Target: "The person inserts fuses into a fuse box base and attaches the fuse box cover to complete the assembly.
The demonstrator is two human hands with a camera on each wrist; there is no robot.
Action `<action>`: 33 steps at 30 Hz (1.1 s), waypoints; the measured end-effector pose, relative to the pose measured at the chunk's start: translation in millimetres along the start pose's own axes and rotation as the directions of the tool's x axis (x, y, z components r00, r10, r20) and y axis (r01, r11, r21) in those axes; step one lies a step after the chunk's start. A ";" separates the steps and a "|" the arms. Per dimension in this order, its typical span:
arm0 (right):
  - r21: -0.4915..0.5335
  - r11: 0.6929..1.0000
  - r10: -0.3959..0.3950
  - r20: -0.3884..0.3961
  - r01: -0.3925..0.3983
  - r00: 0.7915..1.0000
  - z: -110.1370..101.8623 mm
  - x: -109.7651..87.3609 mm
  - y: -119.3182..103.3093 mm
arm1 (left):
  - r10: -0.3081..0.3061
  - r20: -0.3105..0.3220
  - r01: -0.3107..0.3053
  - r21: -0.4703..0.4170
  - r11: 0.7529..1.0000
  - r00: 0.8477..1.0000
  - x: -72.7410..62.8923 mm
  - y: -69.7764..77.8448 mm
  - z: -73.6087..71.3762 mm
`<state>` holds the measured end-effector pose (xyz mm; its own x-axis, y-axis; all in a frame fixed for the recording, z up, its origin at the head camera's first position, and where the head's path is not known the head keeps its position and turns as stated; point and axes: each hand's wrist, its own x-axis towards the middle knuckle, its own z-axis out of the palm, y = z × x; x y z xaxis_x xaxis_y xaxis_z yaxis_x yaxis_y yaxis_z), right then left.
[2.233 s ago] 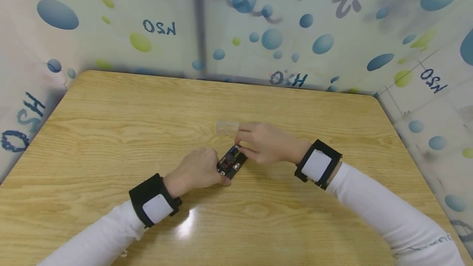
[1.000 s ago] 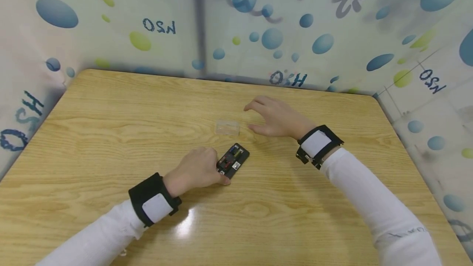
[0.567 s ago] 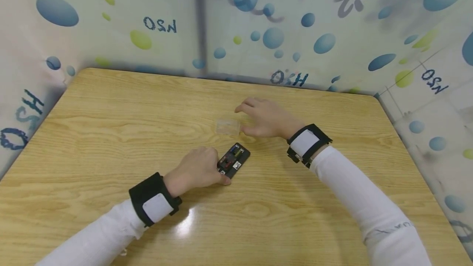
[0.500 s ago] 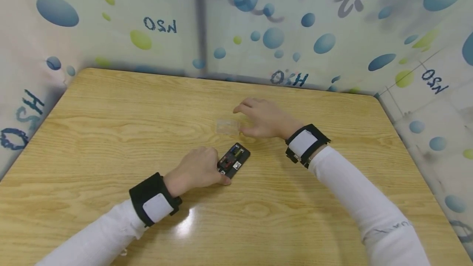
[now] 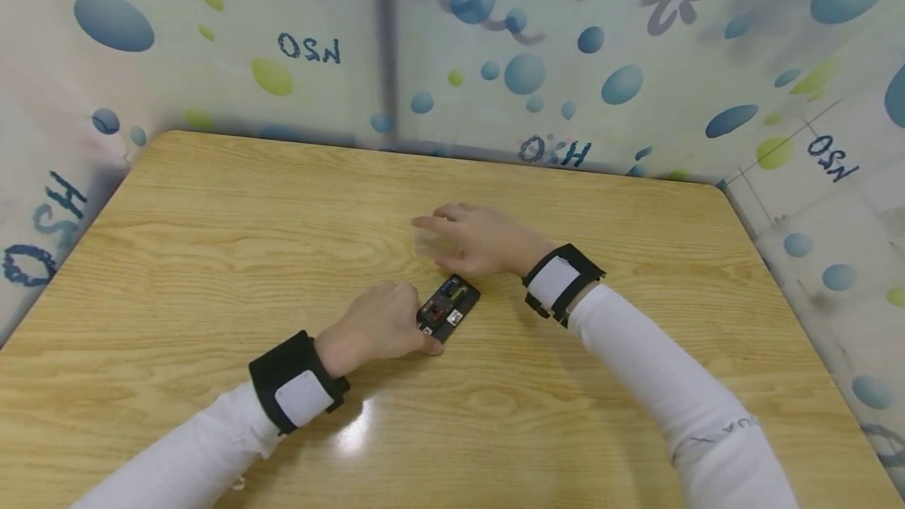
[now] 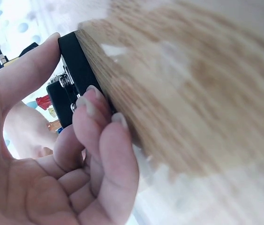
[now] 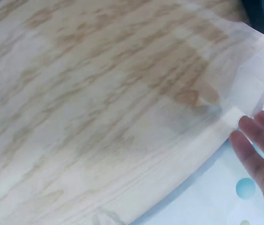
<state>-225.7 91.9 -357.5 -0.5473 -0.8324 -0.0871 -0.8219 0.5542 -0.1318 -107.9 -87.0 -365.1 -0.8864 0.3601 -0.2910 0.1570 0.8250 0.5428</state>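
Note:
My left hand (image 5: 375,322) pinches the near end of a small black electronics board (image 5: 452,306) lying on the table. In the left wrist view the thumb and curled fingers grip the board's black base (image 6: 81,61); metal clips and red, yellow and blue parts show on it. Just beyond the board my right hand (image 5: 481,240) is spread over a small clear plastic box (image 5: 426,242), thumb on its near side and fingers on its far side. In the right wrist view, the box (image 7: 251,82) appears see-through, with straight fingertips right at its edge. My palm partly hides it in the head view.
The wooden table (image 5: 247,210) has rounded far corners. A wall covering (image 5: 311,93) printed with blue and green dots stands behind and along both sides. Both wrists wear black straps (image 5: 564,283).
My right hand left the board's far end, moved away and up, then came leftward and down over the clear box. My left hand and the board have stayed put.

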 end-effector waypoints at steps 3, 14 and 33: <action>0.003 0.999 -0.035 0.014 0.035 0.999 3.8 2.4 -2.3 | 0.013 -0.001 -0.013 0.000 1.000 1.000 -0.2 -0.5 0.4; -0.070 0.984 -0.171 -0.062 0.166 0.983 12.5 1.2 -3.1 | 0.010 0.007 -0.010 0.000 1.000 1.000 0.7 0.7 1.0; -0.164 0.985 -0.060 -0.050 0.051 0.997 14.5 0.9 -9.2 | -0.034 0.019 0.034 -0.003 0.999 0.999 -1.4 3.1 -2.4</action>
<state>-216.3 86.1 -370.7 -0.5040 -0.8632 -0.0294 -0.8636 0.5034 0.0277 -107.1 -86.0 -361.2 -0.8827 0.3401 -0.3243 0.1255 0.8356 0.5348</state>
